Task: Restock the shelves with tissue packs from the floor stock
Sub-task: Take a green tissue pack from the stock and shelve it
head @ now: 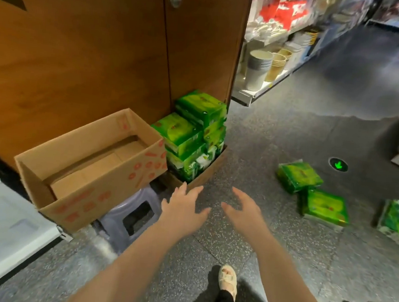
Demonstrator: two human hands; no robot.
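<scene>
Item: tissue packs — green film-wrapped bricks, stacked several high in a low cardboard tray against the wooden panel. More of the same lie loose on the floor to the right: two packs overlapping, and another near the frame edge.

Handling, as judged: light, soft and compressible; the glossy wrap is likely slippery, so a one-sided pinch may slide. Best hold — both palms on opposite short ends, squeezing gently, or one hand under and one on top. The top pack sits tilted and could topple if the stack is nudged.

Left hand: fingers spread and nearly straight, gripping nothing, just short of the tray's front edge.

Right hand: fingers splayed, slightly curved, also empty — palm facing the left hand, over bare floor.

Adjacent: an empty carton resting on a grey plastic stool.
</scene>
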